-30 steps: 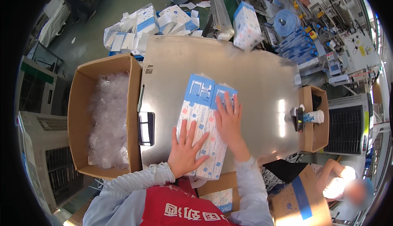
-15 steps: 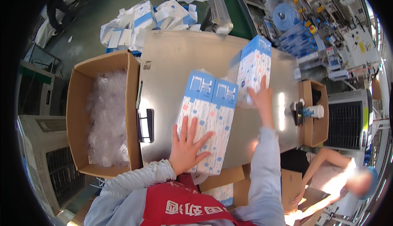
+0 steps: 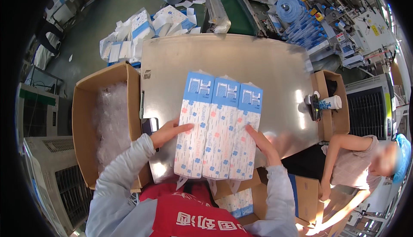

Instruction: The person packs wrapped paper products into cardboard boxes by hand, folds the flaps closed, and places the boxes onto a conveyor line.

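Three long tissue packs (image 3: 217, 144), white with a flower print and blue ends, stand side by side in clear film over the near part of the metal table (image 3: 275, 61). My left hand (image 3: 167, 134) grips the outer side of the left pack, thumb lying on its face. On the opposite side my right hand (image 3: 264, 144) presses the right pack, its thumb on top. Most fingers of both hands are hidden behind the packs. Loose film ends hang from the packs' near edge. Below them, an open carton (image 3: 260, 192) holds similar packs.
A carton (image 3: 134, 86) of clear plastic film stands left of the table, a phone (image 3: 149, 126) beside it. At right, a small carton (image 3: 320, 84) sits by a white cup (image 3: 333, 103). A co-worker (image 3: 350, 159) leans over another carton (image 3: 307, 198). Scrap packs (image 3: 142, 24) are heaped beyond the table.
The third pack, earlier apart at the far right under my right hand, now lies against the other two. My left hand has moved from their top to the left side.
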The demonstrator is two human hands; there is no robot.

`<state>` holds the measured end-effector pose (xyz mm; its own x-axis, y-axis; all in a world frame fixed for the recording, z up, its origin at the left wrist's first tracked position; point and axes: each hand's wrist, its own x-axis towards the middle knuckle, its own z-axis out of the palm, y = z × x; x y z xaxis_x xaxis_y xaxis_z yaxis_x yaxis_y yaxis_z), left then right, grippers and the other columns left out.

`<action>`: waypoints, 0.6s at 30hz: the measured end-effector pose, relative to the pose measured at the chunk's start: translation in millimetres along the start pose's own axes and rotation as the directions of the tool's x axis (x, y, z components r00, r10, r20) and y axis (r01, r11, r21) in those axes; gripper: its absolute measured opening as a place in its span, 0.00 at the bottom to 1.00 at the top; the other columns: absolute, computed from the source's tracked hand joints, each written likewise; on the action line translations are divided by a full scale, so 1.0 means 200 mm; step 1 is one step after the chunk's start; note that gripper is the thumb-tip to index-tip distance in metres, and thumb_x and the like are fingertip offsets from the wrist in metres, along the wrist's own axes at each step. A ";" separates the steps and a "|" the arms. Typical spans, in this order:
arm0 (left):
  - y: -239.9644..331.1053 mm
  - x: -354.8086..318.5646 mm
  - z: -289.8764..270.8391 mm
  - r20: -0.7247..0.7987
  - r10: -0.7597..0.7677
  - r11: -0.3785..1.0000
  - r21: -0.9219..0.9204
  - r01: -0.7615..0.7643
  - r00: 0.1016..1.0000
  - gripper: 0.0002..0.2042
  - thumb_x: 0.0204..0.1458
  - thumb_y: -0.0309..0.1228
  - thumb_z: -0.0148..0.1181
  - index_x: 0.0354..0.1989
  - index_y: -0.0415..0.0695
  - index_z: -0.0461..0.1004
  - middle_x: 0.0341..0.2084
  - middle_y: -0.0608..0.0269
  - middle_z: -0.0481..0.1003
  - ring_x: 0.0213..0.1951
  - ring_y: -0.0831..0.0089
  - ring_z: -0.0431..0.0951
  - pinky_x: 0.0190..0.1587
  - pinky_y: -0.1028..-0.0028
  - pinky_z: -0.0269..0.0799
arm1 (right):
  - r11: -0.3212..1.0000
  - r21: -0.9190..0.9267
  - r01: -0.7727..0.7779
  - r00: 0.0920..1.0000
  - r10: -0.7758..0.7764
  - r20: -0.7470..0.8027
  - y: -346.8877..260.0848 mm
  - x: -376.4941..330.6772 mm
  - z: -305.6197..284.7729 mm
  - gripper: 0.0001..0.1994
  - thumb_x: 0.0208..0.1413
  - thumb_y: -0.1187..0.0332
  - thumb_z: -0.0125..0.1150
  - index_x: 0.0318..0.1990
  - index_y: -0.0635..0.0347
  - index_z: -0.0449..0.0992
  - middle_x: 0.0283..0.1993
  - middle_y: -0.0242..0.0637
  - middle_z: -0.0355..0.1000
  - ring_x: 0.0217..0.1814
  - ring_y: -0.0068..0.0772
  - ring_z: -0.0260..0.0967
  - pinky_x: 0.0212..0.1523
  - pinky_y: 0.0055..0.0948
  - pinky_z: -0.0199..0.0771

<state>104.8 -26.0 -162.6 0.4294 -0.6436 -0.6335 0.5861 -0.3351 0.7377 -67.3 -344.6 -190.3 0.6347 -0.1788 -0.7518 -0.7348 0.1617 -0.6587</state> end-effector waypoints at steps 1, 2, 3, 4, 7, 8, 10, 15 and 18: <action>0.03 0.02 -0.05 0.106 -0.152 0.988 0.011 0.152 0.983 0.39 0.49 0.40 0.63 0.65 0.39 0.50 0.54 0.55 0.66 0.56 0.67 0.66 0.57 0.66 0.62 | 1.000 -0.019 0.008 1.000 -0.008 0.014 -0.03 0.02 0.00 0.38 0.53 0.45 0.57 0.62 0.68 0.57 0.53 0.45 0.68 0.53 0.35 0.68 0.53 0.34 0.66; 0.03 0.05 -0.08 0.115 -0.145 0.989 0.027 0.143 0.983 0.38 0.49 0.40 0.63 0.65 0.39 0.51 0.54 0.56 0.66 0.56 0.67 0.66 0.58 0.66 0.61 | 0.999 -0.037 0.017 1.000 -0.016 0.025 -0.06 0.02 0.02 0.37 0.53 0.45 0.57 0.60 0.68 0.60 0.55 0.45 0.68 0.54 0.35 0.67 0.53 0.33 0.66; 0.02 0.08 -0.10 0.127 -0.138 0.990 0.046 0.133 0.982 0.37 0.49 0.41 0.63 0.64 0.39 0.53 0.55 0.57 0.66 0.56 0.68 0.66 0.58 0.67 0.61 | 0.998 -0.052 0.026 0.999 -0.024 0.034 -0.08 0.02 0.03 0.37 0.52 0.45 0.58 0.59 0.68 0.63 0.56 0.46 0.67 0.54 0.35 0.67 0.54 0.33 0.65; -0.01 0.12 -0.11 0.149 -0.133 0.990 0.059 0.126 0.980 0.36 0.49 0.41 0.63 0.63 0.38 0.54 0.55 0.57 0.65 0.56 0.68 0.66 0.59 0.67 0.60 | 0.999 0.004 0.053 0.999 -0.053 0.014 -0.03 0.03 0.03 0.36 0.52 0.46 0.58 0.58 0.68 0.63 0.56 0.45 0.67 0.55 0.36 0.66 0.54 0.32 0.65; -0.08 0.15 -0.13 0.262 -0.040 0.999 0.022 0.035 0.964 0.38 0.46 0.46 0.64 0.62 0.40 0.56 0.55 0.58 0.66 0.57 0.68 0.65 0.58 0.67 0.60 | 0.978 0.119 0.171 0.984 -0.163 -0.075 0.13 0.00 0.05 0.33 0.53 0.50 0.60 0.58 0.68 0.64 0.56 0.44 0.67 0.56 0.36 0.66 0.54 0.32 0.65; -0.07 0.13 -0.12 0.264 0.006 0.999 0.030 -0.014 0.964 0.37 0.46 0.44 0.65 0.62 0.39 0.57 0.55 0.56 0.66 0.56 0.67 0.65 0.59 0.67 0.59 | 0.970 0.125 0.210 0.974 -0.196 -0.116 0.15 -0.05 0.09 0.32 0.53 0.52 0.61 0.58 0.68 0.64 0.55 0.44 0.67 0.56 0.36 0.65 0.54 0.32 0.65; -0.04 0.08 -0.10 0.309 0.073 0.995 0.046 -0.092 0.948 0.37 0.44 0.39 0.68 0.61 0.38 0.57 0.54 0.56 0.67 0.55 0.67 0.66 0.59 0.68 0.59 | 0.951 0.171 0.257 0.952 -0.220 -0.211 0.17 -0.21 0.15 0.30 0.50 0.59 0.65 0.56 0.67 0.65 0.54 0.41 0.68 0.55 0.33 0.65 0.53 0.31 0.66; 0.02 -0.09 0.24 0.501 0.401 0.888 -0.004 -0.460 0.768 0.37 0.38 0.33 0.73 0.59 0.39 0.60 0.50 0.60 0.70 0.52 0.72 0.68 0.54 0.69 0.64 | 0.622 0.296 0.725 0.672 -0.546 -0.500 0.56 -0.82 0.31 0.34 0.38 0.62 0.76 0.53 0.64 0.67 0.52 0.35 0.68 0.54 0.31 0.64 0.53 0.32 0.67; 0.06 -0.05 0.42 0.767 0.288 0.842 0.081 -0.533 0.573 0.32 0.35 0.29 0.76 0.53 0.39 0.69 0.46 0.58 0.74 0.48 0.71 0.72 0.51 0.68 0.68 | 0.598 0.026 0.801 0.487 -0.625 -0.610 0.91 -1.17 0.43 0.36 0.39 0.58 0.75 0.56 0.63 0.66 0.52 0.35 0.68 0.55 0.31 0.64 0.54 0.32 0.66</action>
<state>50.6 -81.0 -127.7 -0.1124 -0.9932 0.0290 0.2088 0.0049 0.9779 -329.1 -190.1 -137.4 0.6223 -0.7802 0.0634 0.0752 -0.0210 -0.9969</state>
